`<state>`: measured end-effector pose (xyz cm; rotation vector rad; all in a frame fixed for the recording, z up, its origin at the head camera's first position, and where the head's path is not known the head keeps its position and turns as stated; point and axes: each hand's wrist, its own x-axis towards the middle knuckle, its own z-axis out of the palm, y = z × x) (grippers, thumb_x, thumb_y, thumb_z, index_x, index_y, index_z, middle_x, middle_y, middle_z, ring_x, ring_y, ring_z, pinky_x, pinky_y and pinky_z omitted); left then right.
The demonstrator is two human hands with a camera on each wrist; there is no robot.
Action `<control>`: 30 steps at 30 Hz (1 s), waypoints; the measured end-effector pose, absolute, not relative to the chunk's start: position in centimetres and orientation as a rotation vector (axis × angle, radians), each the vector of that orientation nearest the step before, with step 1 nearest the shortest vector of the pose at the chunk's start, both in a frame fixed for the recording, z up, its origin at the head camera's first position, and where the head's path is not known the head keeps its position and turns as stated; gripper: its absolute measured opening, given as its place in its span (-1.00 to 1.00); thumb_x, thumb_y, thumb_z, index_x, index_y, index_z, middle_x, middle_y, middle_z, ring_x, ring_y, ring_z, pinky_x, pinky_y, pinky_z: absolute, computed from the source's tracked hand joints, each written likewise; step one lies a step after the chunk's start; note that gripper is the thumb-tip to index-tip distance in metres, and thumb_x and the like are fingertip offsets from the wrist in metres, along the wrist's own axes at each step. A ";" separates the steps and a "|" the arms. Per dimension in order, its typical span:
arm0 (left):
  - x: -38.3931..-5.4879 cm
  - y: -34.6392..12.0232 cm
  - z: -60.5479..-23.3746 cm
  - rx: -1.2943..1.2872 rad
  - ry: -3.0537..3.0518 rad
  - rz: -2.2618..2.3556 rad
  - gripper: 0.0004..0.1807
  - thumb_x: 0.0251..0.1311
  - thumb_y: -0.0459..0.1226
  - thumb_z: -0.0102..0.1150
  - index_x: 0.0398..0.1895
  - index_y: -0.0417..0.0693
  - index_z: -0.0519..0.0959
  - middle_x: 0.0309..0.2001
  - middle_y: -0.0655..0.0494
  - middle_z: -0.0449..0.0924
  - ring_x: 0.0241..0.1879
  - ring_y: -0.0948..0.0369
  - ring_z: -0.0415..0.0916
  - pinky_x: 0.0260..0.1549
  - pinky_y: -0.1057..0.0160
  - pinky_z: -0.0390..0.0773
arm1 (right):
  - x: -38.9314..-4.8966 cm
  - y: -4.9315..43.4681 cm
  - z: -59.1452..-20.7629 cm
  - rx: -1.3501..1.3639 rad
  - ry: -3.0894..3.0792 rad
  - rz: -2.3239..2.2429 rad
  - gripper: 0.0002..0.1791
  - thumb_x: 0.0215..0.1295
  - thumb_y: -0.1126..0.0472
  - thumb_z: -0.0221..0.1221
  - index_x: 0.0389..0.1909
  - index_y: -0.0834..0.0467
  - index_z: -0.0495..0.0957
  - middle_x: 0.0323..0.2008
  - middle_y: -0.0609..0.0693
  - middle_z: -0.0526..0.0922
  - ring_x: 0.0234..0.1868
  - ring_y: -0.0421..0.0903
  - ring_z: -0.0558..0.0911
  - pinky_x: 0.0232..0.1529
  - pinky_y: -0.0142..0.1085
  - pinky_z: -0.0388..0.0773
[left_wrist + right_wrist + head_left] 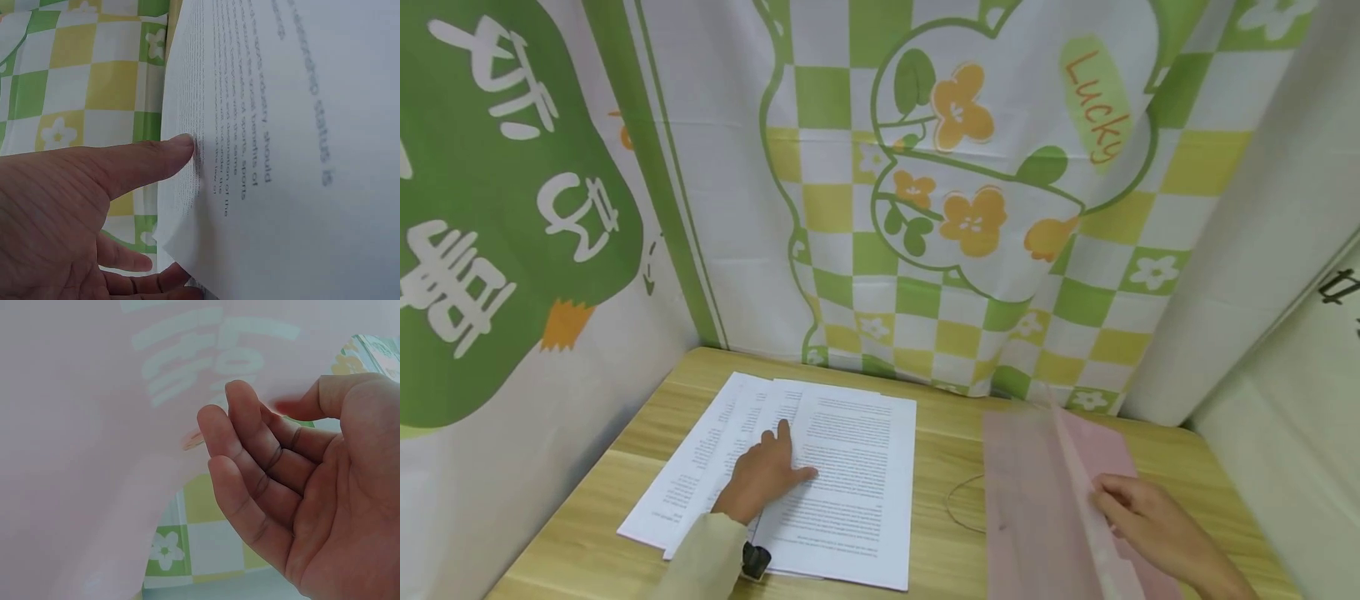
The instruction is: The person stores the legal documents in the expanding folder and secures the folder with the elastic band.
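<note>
My left hand point(763, 475) lies over several overlapping printed sheets point(850, 492) at the left of the table, index finger pointing away and thumb spread to the right. In the left wrist view the thumb touches the printed face, while the other fingers reach beside a slightly raised paper corner point(187, 250). On the right, a translucent pink folder point(1026, 500) has its cover standing up. My right hand point(1150, 521) is at that cover's edge. In the right wrist view its fingers are loosely bent, the thumb blurred and apart, in front of the pink cover point(94, 425) with pale lettering.
A thin loop of cord point(951, 504) sticks out at the folder's left side. The wooden table point(587, 508) is bordered at the back by a green-and-yellow checked curtain point(917, 292). White cloth hangs at both sides.
</note>
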<state>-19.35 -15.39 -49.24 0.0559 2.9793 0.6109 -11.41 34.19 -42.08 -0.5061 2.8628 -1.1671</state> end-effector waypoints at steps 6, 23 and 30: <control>-19.6 -15.6 -49.7 0.036 2.958 0.634 0.07 0.05 -0.03 0.58 0.38 -0.59 0.23 0.03 -0.47 0.51 -0.13 -0.21 0.59 -0.16 -0.18 0.59 | -11.5 34.3 -41.9 -0.465 2.809 -1.157 -0.67 0.64 0.21 0.01 -0.45 0.11 0.37 -0.56 -0.19 0.36 -0.50 -0.25 0.43 -0.40 -0.29 0.54; -20.2 -15.6 -49.7 0.039 2.925 0.707 -0.10 0.00 -0.06 0.61 0.27 -0.47 0.42 -0.13 -0.25 0.64 -0.32 0.03 0.56 -0.29 -0.04 0.58 | -11.4 34.3 -41.6 -0.405 2.781 -1.163 -0.66 0.64 0.18 0.01 -0.45 0.11 0.38 -0.54 -0.11 0.39 -0.47 -0.17 0.48 -0.36 -0.27 0.57; -20.5 -15.8 -50.1 0.032 2.911 0.744 -0.12 0.01 -0.08 0.61 0.27 -0.45 0.42 -0.11 -0.23 0.64 -0.32 0.05 0.58 -0.30 -0.01 0.58 | -11.4 34.3 -41.5 -0.379 2.790 -1.145 -0.66 0.65 0.16 0.00 -0.44 0.12 0.38 -0.53 -0.12 0.39 -0.47 -0.17 0.48 -0.35 -0.26 0.58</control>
